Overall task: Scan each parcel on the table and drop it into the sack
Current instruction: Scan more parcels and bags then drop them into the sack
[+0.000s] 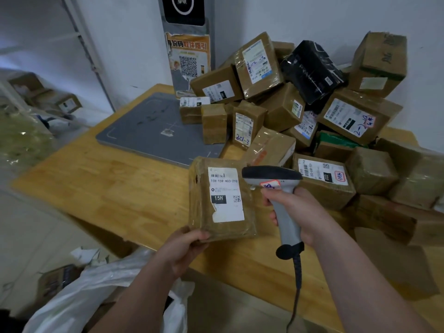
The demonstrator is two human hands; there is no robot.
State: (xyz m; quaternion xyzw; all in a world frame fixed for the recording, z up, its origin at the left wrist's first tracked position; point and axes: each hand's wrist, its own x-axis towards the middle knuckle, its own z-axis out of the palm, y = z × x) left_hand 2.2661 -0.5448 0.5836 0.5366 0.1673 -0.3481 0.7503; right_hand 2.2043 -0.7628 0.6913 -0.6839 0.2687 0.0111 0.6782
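Noted white sack nearest, low at left under the table's near edge; could not make out its mouth. Found left hand just above it, thumb and fingers pinched on the lower edge of a flat brown parcel, held upright clear of the table with label turned to the camera. Found right hand beside it, clamped round the grip of a grey scanner, head aimed at the label's top.

Judged parcel light and fairly stiff: carried by 1 edge with no sag. Saw glossy tape all over it, so likely slippery; reckoned a hold across the lower edge, thumb in front and fingers behind, safer than a corner pinch. Could not tell contents or fragility.

Marked cord hanging from the scanner over the near table edge; possible snag on any swing toward the sack. Logged grey flat pad farther on at table centre, small sticker on it. Counted well over 10 taped boxes in a loose heap at right and rear, several tilted, 1 black-wrapped parcel high near the wall. Reckoned heap liable to slide if a low box got pulled. Logged QR poster on a post at the far wall, and blurred cartons far left.
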